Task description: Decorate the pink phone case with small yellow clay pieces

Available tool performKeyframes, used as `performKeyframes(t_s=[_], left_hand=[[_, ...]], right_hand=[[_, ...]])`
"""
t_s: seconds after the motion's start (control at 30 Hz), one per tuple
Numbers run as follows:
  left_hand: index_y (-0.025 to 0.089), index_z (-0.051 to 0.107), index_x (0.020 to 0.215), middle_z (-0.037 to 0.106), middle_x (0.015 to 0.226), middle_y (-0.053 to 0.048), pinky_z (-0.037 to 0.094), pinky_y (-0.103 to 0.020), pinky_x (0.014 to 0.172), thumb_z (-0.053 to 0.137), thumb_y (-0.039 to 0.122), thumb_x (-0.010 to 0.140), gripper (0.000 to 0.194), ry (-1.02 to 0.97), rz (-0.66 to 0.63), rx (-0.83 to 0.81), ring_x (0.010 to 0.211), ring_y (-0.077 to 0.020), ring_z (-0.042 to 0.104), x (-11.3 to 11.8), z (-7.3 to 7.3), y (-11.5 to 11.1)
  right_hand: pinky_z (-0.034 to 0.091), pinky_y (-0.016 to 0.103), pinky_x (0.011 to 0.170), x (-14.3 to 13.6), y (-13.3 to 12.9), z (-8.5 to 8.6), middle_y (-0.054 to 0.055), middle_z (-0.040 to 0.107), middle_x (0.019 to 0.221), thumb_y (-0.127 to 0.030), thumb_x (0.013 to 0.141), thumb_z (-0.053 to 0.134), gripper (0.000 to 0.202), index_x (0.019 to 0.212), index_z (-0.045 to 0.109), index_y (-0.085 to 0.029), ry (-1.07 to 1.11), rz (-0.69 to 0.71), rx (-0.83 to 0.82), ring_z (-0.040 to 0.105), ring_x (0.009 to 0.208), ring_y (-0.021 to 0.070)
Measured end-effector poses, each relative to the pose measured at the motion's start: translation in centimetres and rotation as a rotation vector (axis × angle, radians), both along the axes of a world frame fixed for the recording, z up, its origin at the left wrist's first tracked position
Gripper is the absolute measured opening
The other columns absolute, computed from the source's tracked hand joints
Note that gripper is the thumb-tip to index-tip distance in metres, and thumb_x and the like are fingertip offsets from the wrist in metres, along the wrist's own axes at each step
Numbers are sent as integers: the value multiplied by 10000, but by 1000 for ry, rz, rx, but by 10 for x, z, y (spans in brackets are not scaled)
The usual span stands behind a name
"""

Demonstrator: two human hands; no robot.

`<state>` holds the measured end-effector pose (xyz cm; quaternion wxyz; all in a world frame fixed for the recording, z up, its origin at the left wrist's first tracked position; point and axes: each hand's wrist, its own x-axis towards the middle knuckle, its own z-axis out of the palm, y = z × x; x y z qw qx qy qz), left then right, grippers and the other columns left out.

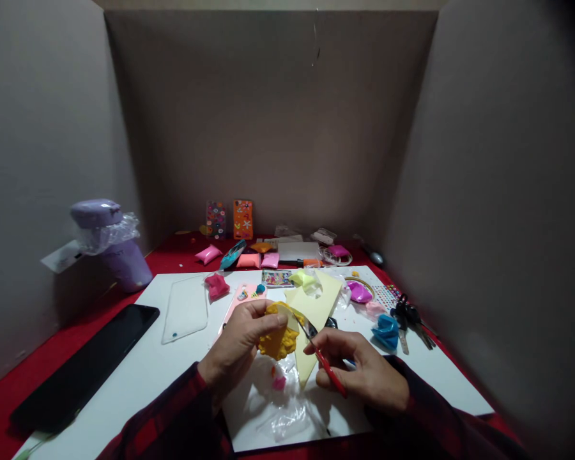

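Our left hand (242,335) pinches the lumpy yellow piece (278,345) by its upper left, between our hands; our right hand (361,370) grips the red-handled tool (329,370), tip near the piece's right edge.

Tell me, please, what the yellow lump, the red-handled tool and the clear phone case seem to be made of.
Yellow lump: probably modelling clay, mostly matte; its surface is bumpy and irregular.
Red-handled tool: smooth, evenly coloured handle, probably plastic; the thin dark end may be metal.
Clear phone case: likely plastic or silicone, translucent; the white sheet shows through it.
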<state>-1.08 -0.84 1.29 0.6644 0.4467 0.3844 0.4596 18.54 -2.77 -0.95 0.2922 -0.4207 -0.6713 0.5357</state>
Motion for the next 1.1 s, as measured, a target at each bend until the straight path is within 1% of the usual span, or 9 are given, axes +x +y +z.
performKeyframes(t_s=[0.2,0.37,0.67,1.1], left_hand=[[101,642,754,618,676,-61,428,-255,584,690,254,654,189,25,-18,-6,597,-144,565,-2,2,0],[107,646,737,615,665,-55,435,-248,573,699,272,646,196,13,-43,-6,592,-144,563,-2,4,-1],[109,649,740,625,660,-58,447,-255,564,680,258,664,169,37,-72,14,581,-141,569,-2,5,-2],[108,627,724,609,637,-41,446,-252,557,668,253,678,158,60,-86,22,571,-132,564,-3,5,0]], right_hand=[[288,216,510,1,0,2,-61,453,559,-177,640,644,214,849,599,-162,-5,10,-3,354,524,81],[295,219,511,1,-1,3,-64,448,536,-185,626,646,213,833,604,-161,1,7,-14,359,513,85],[303,226,530,1,-1,3,-64,456,533,-177,625,650,222,839,599,-149,36,15,-25,361,513,82],[289,220,511,0,-1,5,-58,474,518,-192,611,674,229,822,609,-130,69,-8,-54,366,501,78]])
